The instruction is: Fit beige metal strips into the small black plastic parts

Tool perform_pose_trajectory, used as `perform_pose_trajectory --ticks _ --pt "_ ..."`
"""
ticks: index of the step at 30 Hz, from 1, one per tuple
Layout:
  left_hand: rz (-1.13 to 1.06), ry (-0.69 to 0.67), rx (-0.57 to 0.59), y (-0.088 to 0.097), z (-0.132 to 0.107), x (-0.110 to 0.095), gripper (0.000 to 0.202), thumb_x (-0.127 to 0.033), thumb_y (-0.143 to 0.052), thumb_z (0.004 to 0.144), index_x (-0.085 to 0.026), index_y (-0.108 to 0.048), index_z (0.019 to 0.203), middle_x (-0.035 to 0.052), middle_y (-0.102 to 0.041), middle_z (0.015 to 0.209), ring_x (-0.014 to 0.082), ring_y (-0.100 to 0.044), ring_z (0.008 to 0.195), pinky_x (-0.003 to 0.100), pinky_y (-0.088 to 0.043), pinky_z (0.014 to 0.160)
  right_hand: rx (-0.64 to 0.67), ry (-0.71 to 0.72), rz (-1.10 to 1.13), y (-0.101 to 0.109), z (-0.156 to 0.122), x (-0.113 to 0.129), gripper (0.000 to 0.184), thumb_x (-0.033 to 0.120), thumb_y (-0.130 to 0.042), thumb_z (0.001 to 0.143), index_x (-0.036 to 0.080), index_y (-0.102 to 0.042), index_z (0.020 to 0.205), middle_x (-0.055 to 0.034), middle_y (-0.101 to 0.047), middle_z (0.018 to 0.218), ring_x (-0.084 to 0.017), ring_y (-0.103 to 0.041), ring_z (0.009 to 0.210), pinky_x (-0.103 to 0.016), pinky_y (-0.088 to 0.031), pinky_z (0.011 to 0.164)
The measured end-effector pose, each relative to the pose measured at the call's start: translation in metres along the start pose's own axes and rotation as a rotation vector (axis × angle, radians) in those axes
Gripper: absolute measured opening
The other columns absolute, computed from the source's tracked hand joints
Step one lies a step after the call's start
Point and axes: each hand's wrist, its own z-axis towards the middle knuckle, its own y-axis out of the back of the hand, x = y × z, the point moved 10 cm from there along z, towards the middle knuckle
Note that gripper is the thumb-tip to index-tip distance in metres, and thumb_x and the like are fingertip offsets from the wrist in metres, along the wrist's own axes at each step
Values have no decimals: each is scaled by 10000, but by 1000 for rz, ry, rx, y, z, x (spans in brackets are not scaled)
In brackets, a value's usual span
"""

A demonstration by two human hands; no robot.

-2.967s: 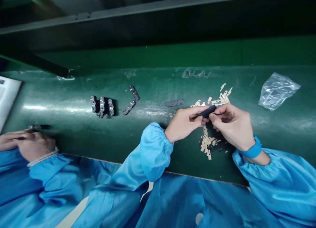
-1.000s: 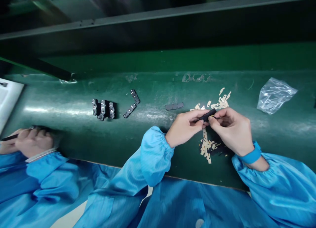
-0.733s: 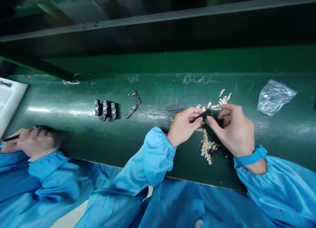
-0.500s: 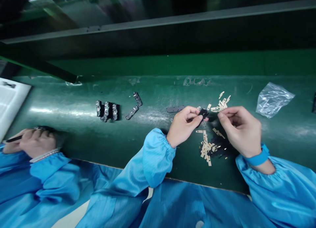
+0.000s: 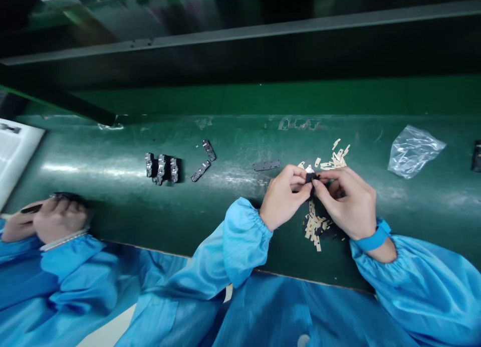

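My left hand (image 5: 283, 195) and my right hand (image 5: 347, 202) meet over the green belt (image 5: 225, 206), fingertips pinched together on a small black part (image 5: 310, 177). Both hands are closed around it, and most of it is hidden by the fingers. Below the hands lies a heap of small beige strips and black bits (image 5: 319, 225). More beige strips (image 5: 337, 154) are scattered just beyond my right hand. A flat dark plate (image 5: 266, 165) lies close to my left hand, on its far side.
A row of three black parts (image 5: 162, 168) and two loose ones (image 5: 203, 161) lie left of centre. A crumpled clear plastic bag (image 5: 413, 150) sits at right. A co-worker's hands (image 5: 48, 219) in blue sleeves hold a dark tool at far left. White sheet (image 5: 15, 151) at left edge.
My right hand let go of the black part, drew away to the right, then came back. Both hands now pinch the part again, turned more end-on.
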Motion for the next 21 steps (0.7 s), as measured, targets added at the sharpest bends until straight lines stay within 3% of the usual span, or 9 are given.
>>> perform_pose_trajectory --ticks 5,11,17,21 --pt "-70 88 25 -3 -2 6 181 -238 -642 904 -209 -498 1010 -24 -681 885 111 -699 745 246 -640 633 27 12 -10 0 -3 4 44 237 -667 930 227 -711 931 -14 -665 769 -138 -561 585 -295 -494 580" --pt "-49 62 37 -6 -5 3 225 -211 -665 882 -207 -497 1031 -6 -686 926 121 -715 777 236 -642 642 -6 -41 -27 1 -4 1 53 238 -656 905 240 -681 859 -15 -673 745 -150 -575 583 -309 -499 575" --pt "38 -46 -4 -8 -9 -5 207 -196 -665 890 -211 -500 1014 13 -715 919 155 -751 889 288 -632 818 -112 -173 24 7 -7 -7 99 201 -691 824 234 -614 771 15 -605 649 -140 -529 526 -306 -474 524" --pt "86 -93 -26 -6 -12 -10 208 -202 -671 896 -217 -507 1024 25 -742 939 166 -765 905 294 -625 826 -111 -167 43 6 -7 -6 96 202 -699 818 231 -619 773 13 -599 646 -139 -523 529 -307 -475 524"
